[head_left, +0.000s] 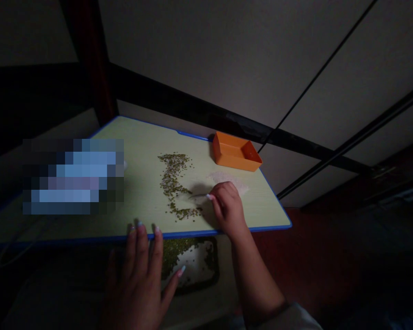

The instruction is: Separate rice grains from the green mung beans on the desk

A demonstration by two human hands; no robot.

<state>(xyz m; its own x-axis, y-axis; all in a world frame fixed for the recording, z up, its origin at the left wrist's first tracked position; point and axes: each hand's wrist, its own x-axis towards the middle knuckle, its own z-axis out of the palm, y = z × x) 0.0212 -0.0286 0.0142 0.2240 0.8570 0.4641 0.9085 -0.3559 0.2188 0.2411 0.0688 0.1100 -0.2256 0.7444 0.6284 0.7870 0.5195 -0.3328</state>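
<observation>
A trail of small green beans (pixel 175 185) mixed with pale grains lies across the middle of a pale table (pixel 137 151) with a blue rim. My right hand (pixel 228 207) rests on the table beside the beans, fingers pinched on a thin metal tool (pixel 197 196) whose tip points at the beans. A small heap of white grains (pixel 239 179) sits just behind that hand. My left hand (pixel 142 275) is spread flat, fingertips at the table's front edge, beside a dark tray (pixel 214 269) below the edge that holds green beans.
An orange rectangular box (pixel 236 151) stands at the table's far right corner. A blurred blue-and-dark object (pixel 74 176) lies on the table's left part. Dark beams and a red post rise behind the table. The surroundings are dim.
</observation>
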